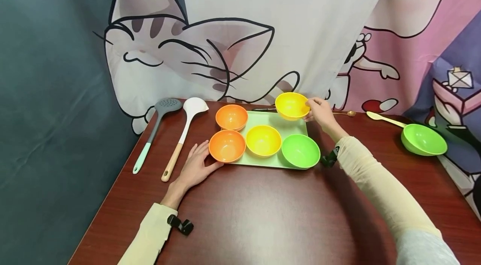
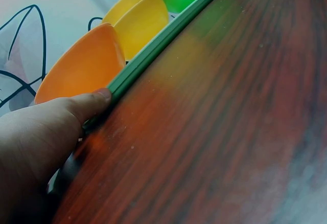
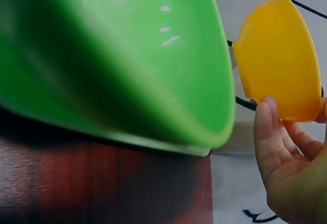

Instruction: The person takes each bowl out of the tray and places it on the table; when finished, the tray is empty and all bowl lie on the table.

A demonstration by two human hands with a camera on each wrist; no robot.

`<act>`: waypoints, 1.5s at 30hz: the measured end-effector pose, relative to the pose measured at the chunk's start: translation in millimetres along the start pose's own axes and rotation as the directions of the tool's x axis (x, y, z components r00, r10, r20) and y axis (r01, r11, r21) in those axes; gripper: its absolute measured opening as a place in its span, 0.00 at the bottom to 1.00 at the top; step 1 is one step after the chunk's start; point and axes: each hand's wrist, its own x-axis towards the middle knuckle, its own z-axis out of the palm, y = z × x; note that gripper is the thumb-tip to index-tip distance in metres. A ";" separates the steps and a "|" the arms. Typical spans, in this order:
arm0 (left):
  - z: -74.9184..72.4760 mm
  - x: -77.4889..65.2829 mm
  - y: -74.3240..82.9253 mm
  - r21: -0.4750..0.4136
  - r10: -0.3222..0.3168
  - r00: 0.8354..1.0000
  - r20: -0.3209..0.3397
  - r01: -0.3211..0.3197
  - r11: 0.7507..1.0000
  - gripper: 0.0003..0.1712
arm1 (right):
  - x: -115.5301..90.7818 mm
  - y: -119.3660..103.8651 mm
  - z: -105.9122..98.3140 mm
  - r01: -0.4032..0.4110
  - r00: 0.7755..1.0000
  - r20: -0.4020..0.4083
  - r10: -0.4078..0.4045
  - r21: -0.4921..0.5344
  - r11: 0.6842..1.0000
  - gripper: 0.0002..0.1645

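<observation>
My right hand (image 1: 320, 114) pinches the rim of a yellow bowl (image 1: 291, 105), raised over the back right of a pale green tray (image 1: 259, 160). In the right wrist view, the thumb lies against the outside of that bowl (image 3: 281, 60). On the tray's left side, one orange bowl (image 1: 231, 117) stands behind another orange bowl (image 1: 227, 146). A second yellow bowl (image 1: 263, 141) sits at front centre, and a green bowl (image 1: 300, 151) at front right. My left hand (image 1: 196, 167) rests at the tray's front left corner beside the front orange bowl, thumb touching the tray's edge (image 2: 148, 55).
Left of the tray lie a grey slotted turner (image 1: 154, 131) with a mint handle and a white ladle (image 1: 186, 131) with a wooden handle. Another green bowl (image 1: 424, 140) and a pale yellow utensil (image 1: 385, 119) are at the far right. A patterned curtain (image 1: 240, 60) hangs behind the table.
</observation>
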 end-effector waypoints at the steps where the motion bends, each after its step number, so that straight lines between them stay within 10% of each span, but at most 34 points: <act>1: -0.1 0.1 0.2 0.001 -0.001 1.000 0.000 0.001 1.000 0.42 | -0.9 2.1 -2.1 -0.009 1.000 -0.012 0.009 0.016 1.000 0.21; 27: 1.1 -0.6 -3.2 0.008 0.002 1.000 -0.003 -0.002 1.000 0.42 | -26.0 64.9 -36.1 -0.037 0.972 -0.208 0.113 0.338 0.940 0.07; 45: 2.7 -0.3 -1.2 0.009 0.028 0.999 -0.027 -0.027 1.000 0.42 | -38.1 86.0 -52.4 0.078 0.902 -0.403 0.157 0.509 0.857 0.07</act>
